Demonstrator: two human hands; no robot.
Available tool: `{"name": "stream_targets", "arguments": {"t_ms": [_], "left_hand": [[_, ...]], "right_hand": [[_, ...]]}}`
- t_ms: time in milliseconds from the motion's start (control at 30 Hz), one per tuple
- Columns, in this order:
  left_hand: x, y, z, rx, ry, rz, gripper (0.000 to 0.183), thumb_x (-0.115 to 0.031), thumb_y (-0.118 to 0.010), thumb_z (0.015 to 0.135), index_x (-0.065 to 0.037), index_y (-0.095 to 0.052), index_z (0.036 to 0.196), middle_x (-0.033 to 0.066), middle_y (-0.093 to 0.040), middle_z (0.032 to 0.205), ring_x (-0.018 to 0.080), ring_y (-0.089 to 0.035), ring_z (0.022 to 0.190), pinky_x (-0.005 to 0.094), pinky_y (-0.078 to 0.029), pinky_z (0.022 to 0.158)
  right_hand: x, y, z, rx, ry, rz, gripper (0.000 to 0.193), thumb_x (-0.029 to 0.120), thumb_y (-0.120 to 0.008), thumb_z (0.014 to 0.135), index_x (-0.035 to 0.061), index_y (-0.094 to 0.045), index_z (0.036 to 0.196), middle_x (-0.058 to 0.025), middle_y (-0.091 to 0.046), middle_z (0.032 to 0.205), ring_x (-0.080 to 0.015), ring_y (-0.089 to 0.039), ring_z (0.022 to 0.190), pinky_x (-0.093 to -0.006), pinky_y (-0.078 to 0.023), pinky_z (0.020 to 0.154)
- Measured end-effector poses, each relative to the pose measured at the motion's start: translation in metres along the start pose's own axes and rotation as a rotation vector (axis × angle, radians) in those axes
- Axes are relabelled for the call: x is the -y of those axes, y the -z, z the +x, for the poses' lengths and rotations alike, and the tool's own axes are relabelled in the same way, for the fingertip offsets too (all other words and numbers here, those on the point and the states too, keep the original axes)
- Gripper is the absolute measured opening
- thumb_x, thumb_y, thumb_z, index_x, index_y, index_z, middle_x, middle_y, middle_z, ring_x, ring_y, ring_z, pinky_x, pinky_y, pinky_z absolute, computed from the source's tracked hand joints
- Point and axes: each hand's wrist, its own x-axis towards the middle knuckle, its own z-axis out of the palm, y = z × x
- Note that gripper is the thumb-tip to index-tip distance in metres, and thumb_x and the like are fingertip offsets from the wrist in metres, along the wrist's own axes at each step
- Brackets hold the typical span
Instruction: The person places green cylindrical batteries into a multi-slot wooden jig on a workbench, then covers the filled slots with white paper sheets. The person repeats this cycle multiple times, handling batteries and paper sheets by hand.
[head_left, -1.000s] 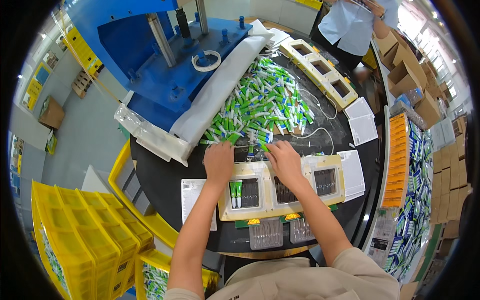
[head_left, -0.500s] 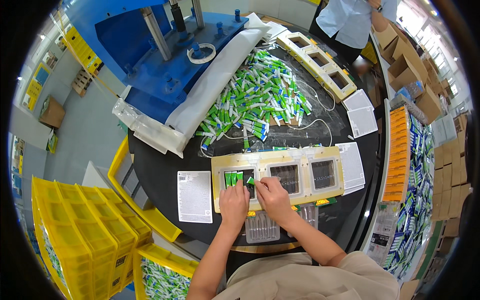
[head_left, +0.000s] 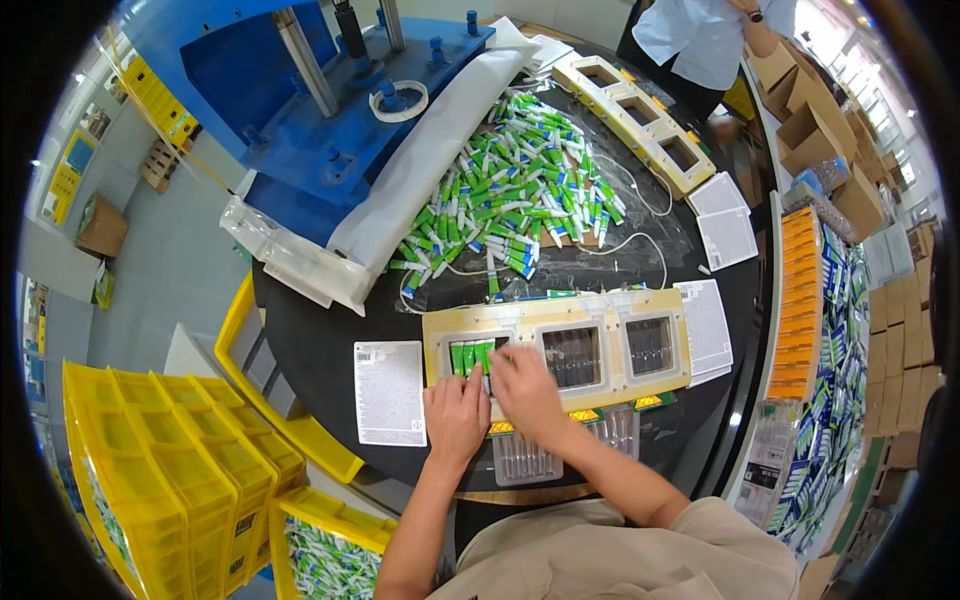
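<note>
A cream fixture frame [head_left: 522, 325] with three windows lies in front of me. Several small green tubes [head_left: 469, 357] stand side by side in its left window, over a clear blister tray [head_left: 527, 462] whose edge shows below the frame. My left hand [head_left: 458, 412] rests on the frame's lower edge, its outstretched fingertips at the lower ends of the tubes. My right hand [head_left: 530, 398] is over the right side of that window, beside the left fingertips. Its fingertips are blurred and partly hidden, so I cannot tell whether they hold a tube. The middle window [head_left: 571, 357] and right window show only clear tray cavities.
A heap of green-and-white tubes [head_left: 510, 190] lies behind the frame, beside a blue press [head_left: 330, 130]. Printed cards [head_left: 390, 393] flank the frame. A second fixture frame [head_left: 635, 120] lies far right. Yellow crates [head_left: 170, 470] stand left. Another person [head_left: 690, 40] stands across.
My right hand has moved from holding a green tube beside the row to over the window's right side. Another tube now shows in the row. My left hand has shifted slightly left and down.
</note>
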Motion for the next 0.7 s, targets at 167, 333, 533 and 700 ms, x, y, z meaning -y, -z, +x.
{"name": "stream_targets", "arguments": {"t_ms": [167, 333, 533, 700], "left_hand": [[-0.005, 0.008, -0.001, 0.101, -0.120, 0.006, 0.041, -0.024, -0.069, 0.092, -0.007, -0.067, 0.129, 0.0081, -0.063, 0.128, 0.0267, -0.058, 0.119, 0.0483, -0.040, 0.106], [-0.001, 0.009, -0.002, 0.266, -0.143, 0.002, 0.047, -0.032, -0.065, 0.096, -0.008, -0.062, 0.137, 0.0053, -0.057, 0.146, 0.0262, -0.046, 0.141, 0.0556, -0.029, 0.120], [0.002, 0.003, -0.007, 0.251, -0.156, -0.002, 0.046, -0.030, -0.064, 0.097, -0.007, -0.061, 0.137, 0.0060, -0.056, 0.148, 0.0256, -0.045, 0.143, 0.0552, -0.029, 0.121], [0.003, -0.001, -0.008, 0.218, -0.167, -0.054, 0.050, -0.025, -0.069, 0.094, -0.005, -0.058, 0.138, 0.0103, -0.055, 0.147, 0.0295, -0.046, 0.142, 0.0572, -0.029, 0.120]], "right_hand": [[-0.062, -0.033, 0.099, 0.064, -0.232, -0.257, 0.028, 0.028, -0.077, 0.086, 0.0006, -0.071, 0.083, -0.0181, -0.067, 0.080, -0.0403, -0.068, 0.073, -0.0479, -0.053, 0.065], [-0.078, -0.039, 0.134, 0.245, -0.381, -0.100, 0.025, 0.025, -0.073, 0.088, 0.0004, -0.073, 0.083, -0.0198, -0.072, 0.090, -0.0391, -0.070, 0.076, -0.0442, -0.056, 0.069], [-0.034, 0.035, 0.015, -0.056, -0.159, 0.308, 0.021, 0.005, -0.074, 0.084, -0.0002, -0.072, 0.104, -0.0148, -0.072, 0.093, -0.0298, -0.071, 0.078, -0.0375, -0.058, 0.071], [-0.027, 0.030, -0.027, 0.021, 0.244, 0.047, 0.025, 0.004, -0.073, 0.083, -0.0041, -0.069, 0.106, -0.0161, -0.069, 0.107, -0.0295, -0.070, 0.088, -0.0368, -0.059, 0.076]]}}
